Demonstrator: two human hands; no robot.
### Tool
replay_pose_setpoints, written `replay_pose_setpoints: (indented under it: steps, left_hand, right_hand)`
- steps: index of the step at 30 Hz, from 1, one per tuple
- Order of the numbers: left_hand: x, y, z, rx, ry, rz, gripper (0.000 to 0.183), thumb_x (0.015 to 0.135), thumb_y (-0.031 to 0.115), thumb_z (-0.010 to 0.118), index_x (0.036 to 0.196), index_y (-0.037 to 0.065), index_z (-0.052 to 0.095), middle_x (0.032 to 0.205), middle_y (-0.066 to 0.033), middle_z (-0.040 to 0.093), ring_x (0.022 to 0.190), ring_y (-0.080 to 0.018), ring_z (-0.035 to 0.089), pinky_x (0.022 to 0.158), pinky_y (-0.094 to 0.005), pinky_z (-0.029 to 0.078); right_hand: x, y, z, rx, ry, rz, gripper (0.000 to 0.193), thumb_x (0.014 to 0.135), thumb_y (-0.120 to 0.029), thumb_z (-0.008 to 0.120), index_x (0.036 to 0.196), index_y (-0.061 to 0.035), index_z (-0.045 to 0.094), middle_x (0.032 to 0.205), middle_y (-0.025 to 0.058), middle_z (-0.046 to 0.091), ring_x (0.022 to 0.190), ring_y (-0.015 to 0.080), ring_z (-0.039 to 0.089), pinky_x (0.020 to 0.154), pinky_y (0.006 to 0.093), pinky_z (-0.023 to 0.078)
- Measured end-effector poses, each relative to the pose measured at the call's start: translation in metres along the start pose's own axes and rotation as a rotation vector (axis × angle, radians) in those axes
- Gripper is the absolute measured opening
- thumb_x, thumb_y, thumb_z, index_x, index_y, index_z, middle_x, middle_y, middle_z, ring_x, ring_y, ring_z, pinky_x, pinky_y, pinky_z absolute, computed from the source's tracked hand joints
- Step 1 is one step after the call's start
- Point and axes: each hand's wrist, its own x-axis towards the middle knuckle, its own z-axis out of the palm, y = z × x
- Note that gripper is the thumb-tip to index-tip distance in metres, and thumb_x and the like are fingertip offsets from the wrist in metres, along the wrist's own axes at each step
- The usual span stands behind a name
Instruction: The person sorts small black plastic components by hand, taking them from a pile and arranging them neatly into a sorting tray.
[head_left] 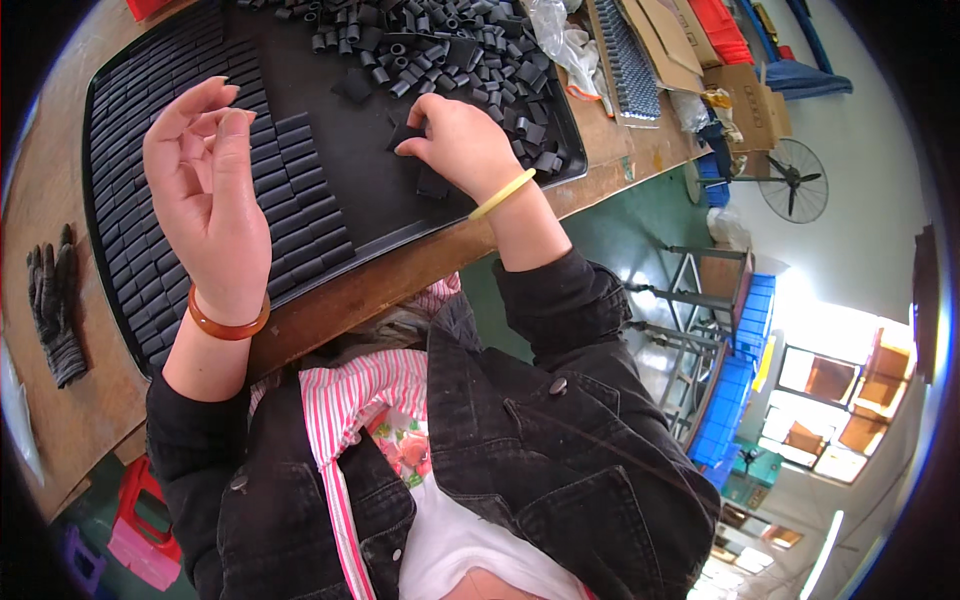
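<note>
My right hand (465,145) is over the middle of a black tray (310,190), thumb and forefinger closed on a small black plastic piece (402,136). Another dark piece (432,182) lies on the tray just below that hand. My left hand (212,195) is raised above rows of black pieces (300,165) laid tightly side by side on the tray's left part. Its fingers are curled but apart from the thumb, and I see nothing between them. Loose short black tubular pieces (430,60) lie heaped along the tray's far side.
A dark glove (55,305) lies on the wooden table (35,200) left of the tray. A clear plastic bag (560,40), a studded grey sheet (625,65) and cardboard (665,45) sit at the far right. Beyond stand a fan (793,180) and blue crates (725,400).
</note>
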Motion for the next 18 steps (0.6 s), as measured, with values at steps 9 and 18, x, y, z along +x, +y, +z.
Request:
replay_pose_setpoints:
  steps: [9, 18]
  left_hand:
    - [0.000, 0.015, 0.015, 0.650, -0.440, 0.290, 0.039, 0.079, 0.008, 0.076, 0.117, 0.009, 0.067, 0.104, -0.0062, 0.065, 0.093, -0.0225, 0.063, 0.083, -0.0335, 0.048]
    - [0.000, 0.013, 0.010, 0.733, -0.503, 0.336, 0.037, 0.078, 0.010, 0.075, 0.114, 0.009, 0.068, 0.102, -0.0041, 0.067, 0.093, -0.0241, 0.063, 0.083, -0.0368, 0.049]
  right_hand:
    - [-0.020, -0.035, -0.007, 1.010, 0.023, 0.030, 0.025, 0.086, -0.019, 0.077, 0.095, -0.0016, 0.063, 0.074, -0.0035, 0.059, 0.059, 0.0024, 0.048, 0.050, 0.0184, 0.036]
    - [-0.028, -0.053, -0.011, 1.700, -0.271, 0.278, 0.013, 0.088, -0.008, 0.064, 0.097, -0.0014, 0.058, 0.083, 0.0036, 0.057, 0.069, 0.0104, 0.051, 0.058, 0.0255, 0.042]
